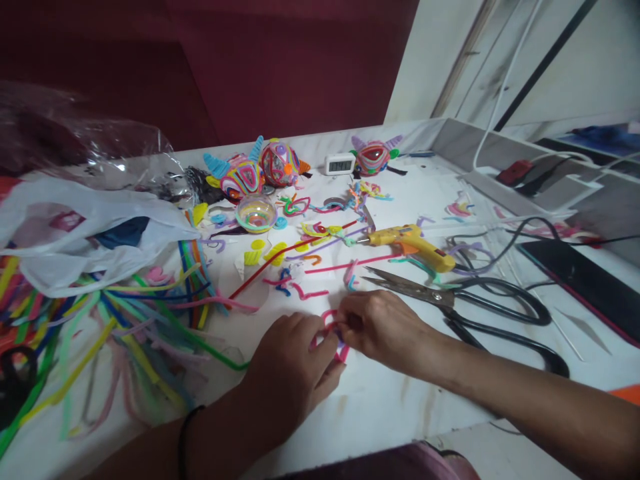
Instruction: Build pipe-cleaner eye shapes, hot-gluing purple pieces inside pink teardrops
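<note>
Both my hands meet over the front middle of the white table. Between them is a bent pink pipe cleaner (344,353), with a bit of purple inside its curve. My left hand (295,357), with a dark band at the wrist, has its fingers closed on the near and left side of it. My right hand (373,327) pinches its right side, the fingertips partly hidden. Just beyond lie short bent pink pipe cleaner pieces (309,293). Large black-handled scissors (443,297) lie part-open right above my right forearm.
A yellow glue gun (413,243) lies behind the scissors. Loose pipe cleaners (135,340) and a white plastic bag (90,227) cover the left. Decorated balls (285,162), a clear bowl (256,215) and a small timer (340,164) stand behind. A phone (583,287) lies right.
</note>
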### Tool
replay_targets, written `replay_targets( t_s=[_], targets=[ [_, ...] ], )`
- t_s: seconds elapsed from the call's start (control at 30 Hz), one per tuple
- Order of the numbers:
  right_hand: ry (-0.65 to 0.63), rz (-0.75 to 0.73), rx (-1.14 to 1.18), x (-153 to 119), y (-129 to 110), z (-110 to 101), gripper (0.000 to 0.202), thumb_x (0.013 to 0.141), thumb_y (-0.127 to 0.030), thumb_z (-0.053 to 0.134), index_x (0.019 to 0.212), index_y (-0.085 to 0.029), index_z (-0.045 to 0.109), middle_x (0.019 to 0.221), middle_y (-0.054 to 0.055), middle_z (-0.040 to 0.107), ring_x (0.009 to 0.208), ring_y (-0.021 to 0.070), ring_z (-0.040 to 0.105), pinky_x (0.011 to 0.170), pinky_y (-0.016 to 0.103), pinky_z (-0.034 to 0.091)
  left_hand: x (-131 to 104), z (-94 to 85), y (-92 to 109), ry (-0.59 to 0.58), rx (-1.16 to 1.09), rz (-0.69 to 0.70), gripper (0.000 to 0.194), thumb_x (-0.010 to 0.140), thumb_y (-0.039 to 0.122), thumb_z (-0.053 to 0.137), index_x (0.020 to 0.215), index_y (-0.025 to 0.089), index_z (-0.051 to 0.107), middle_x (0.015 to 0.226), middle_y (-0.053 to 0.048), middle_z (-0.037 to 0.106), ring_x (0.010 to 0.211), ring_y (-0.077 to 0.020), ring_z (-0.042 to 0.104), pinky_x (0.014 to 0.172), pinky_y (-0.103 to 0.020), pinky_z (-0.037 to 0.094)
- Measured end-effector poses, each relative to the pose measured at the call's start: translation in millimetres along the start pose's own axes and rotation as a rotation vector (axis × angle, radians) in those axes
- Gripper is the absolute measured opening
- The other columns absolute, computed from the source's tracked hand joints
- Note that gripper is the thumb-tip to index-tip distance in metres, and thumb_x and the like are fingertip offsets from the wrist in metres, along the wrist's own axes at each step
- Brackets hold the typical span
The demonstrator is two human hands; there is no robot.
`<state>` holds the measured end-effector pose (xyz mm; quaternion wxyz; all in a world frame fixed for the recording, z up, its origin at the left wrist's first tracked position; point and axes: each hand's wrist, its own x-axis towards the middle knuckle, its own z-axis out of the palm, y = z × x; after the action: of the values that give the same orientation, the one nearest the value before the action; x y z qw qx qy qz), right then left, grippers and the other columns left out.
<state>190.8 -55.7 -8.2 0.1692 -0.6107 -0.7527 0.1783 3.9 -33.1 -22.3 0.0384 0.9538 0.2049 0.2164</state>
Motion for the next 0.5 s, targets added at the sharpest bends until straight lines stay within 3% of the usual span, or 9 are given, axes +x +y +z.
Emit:
replay_targets(
  t_s=[0.5],
  targets=[
    [0.006, -0.198, -0.068, -5.2, 6.9, 1.6, 0.017, 0.089, -0.017, 0.049, 0.079, -0.017, 0.062, 0.075, 0.003, 0.061, 0.066, 0.0144, 0.054, 0.060, 0.027, 0.035, -0.5, 2.3, 1.0, 0.034, 0.000, -0.057, 0.023, 0.080, 0.016, 0.061, 0.103, 0.009, 0.060, 0.093, -0.014, 0.064, 0.083, -0.0277, 0.060, 0.071, -0.047, 0.057]
  ],
)
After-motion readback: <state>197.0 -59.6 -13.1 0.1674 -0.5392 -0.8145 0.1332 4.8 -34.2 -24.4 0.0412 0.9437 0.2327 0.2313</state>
